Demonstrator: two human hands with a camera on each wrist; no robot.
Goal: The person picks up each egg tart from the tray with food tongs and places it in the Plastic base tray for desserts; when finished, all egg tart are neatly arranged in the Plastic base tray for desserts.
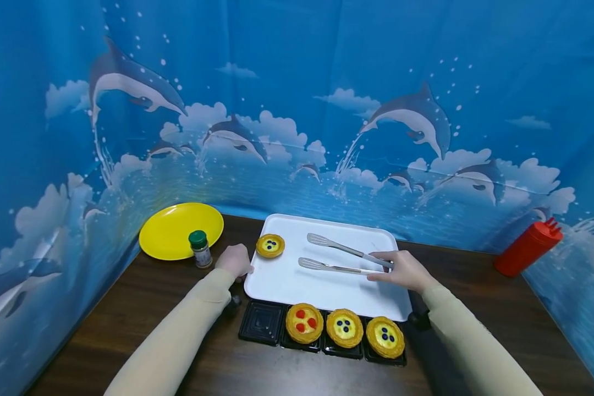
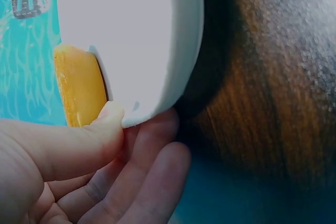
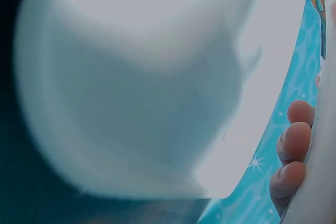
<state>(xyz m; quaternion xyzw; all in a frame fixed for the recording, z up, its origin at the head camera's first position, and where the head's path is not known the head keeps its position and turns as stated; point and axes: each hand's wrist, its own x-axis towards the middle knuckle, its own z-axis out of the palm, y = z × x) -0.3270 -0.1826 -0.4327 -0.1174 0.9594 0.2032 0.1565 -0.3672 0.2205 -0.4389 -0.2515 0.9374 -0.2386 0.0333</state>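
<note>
A white rectangular tray (image 1: 277, 283) lies in the middle of the table. Its left rim is pinched by my left hand (image 1: 235, 260); in the left wrist view the thumb (image 2: 107, 124) lies on top of the rim, with fingers underneath. Close to that thumb, an egg tart (image 1: 270, 246) topped with blueberries sits at the tray's left end. My right hand (image 1: 403, 269) holds metal tongs (image 1: 348, 250) by the handle end over the tray. The tongs' two slotted heads point left and stand apart, nothing between them. Curled fingertips (image 3: 293, 142) show in the right wrist view.
In front of the tray, a black sectioned holder (image 1: 261, 322) carries a strawberry-topped tart (image 1: 304, 323) and two blueberry tarts (image 1: 345, 328); its left section is bare. A yellow plate (image 1: 165, 231) and green-capped spice jar (image 1: 201, 250) stand left, a red squeeze bottle (image 1: 527, 249) right.
</note>
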